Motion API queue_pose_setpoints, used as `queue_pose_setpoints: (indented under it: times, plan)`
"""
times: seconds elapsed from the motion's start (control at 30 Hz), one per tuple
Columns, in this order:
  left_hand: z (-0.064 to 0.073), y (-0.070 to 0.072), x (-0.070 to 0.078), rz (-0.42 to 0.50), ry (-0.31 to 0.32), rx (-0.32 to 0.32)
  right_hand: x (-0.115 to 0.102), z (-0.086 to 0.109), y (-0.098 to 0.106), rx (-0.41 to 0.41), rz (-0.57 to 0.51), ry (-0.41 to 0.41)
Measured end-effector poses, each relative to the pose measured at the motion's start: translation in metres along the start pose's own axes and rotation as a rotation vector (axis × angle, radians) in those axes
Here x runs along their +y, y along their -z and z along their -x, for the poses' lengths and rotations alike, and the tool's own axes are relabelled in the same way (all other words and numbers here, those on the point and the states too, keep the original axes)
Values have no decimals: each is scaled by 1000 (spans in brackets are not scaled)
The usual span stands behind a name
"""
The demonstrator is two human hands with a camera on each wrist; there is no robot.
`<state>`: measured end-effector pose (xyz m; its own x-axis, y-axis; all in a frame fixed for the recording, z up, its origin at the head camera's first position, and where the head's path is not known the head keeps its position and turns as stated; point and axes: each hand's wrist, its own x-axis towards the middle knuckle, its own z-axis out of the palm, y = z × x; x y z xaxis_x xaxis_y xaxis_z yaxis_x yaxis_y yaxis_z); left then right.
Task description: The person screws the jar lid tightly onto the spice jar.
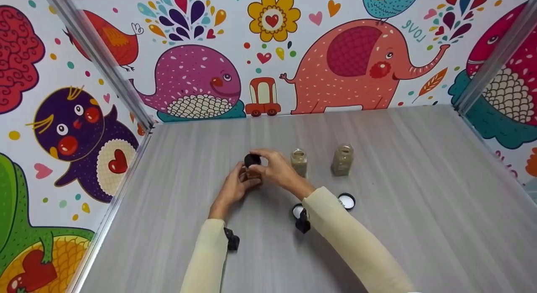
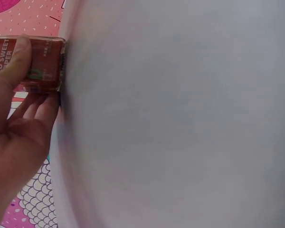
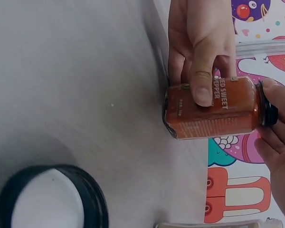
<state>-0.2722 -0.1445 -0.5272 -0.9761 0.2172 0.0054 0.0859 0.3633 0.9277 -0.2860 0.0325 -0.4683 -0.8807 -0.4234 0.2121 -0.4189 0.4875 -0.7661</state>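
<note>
A glass spice jar [image 3: 237, 118] of red-orange powder, its label reading sweet pepper, stands on the table with a black lid [image 1: 252, 160] on top. My left hand [image 1: 233, 187] grips the jar's body low down, thumb across the label in both wrist views. From the other side my right hand [image 1: 277, 169] pinches the lid between thumb and fingers. Just right of that hand is an uncapped jar [image 1: 298, 163] of greenish-brown powder, and a similar uncapped jar [image 1: 343, 162] stands farther right.
Two black screw lids lie white inside up nearer me: one lid [image 1: 347, 201] beside the right sleeve, the other lid [image 1: 297, 210] partly hidden by the wrist camera. Printed wall panels [image 1: 268, 53] with metal corner posts [image 1: 495, 53] border the grey table [image 1: 419, 179].
</note>
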Motion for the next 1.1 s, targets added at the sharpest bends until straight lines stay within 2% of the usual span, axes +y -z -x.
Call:
queue_pose_setpoints:
  times: [0.17,0.37,0.5,0.73,0.83,0.97,1.1]
  plan:
    - [2,-1,0,12,-2,19,-1,2,-5,48,24,12]
    - [4,0,1,-19,-6,33,-3,4,-11,108,31,50]
    - [5,1,2,-34,-2,36,-4,5,-13,115,30,37]
    - [4,0,2,-8,15,34,-6,5,-13,137,33,46]
    - [4,-1,1,2,7,32,-5,6,-12,144,53,21]
    - [2,-2,3,20,12,4,-5,7,-12,136,46,-21]
    - [1,1,8,-10,45,-22,-5,10,-12,117,27,-34]
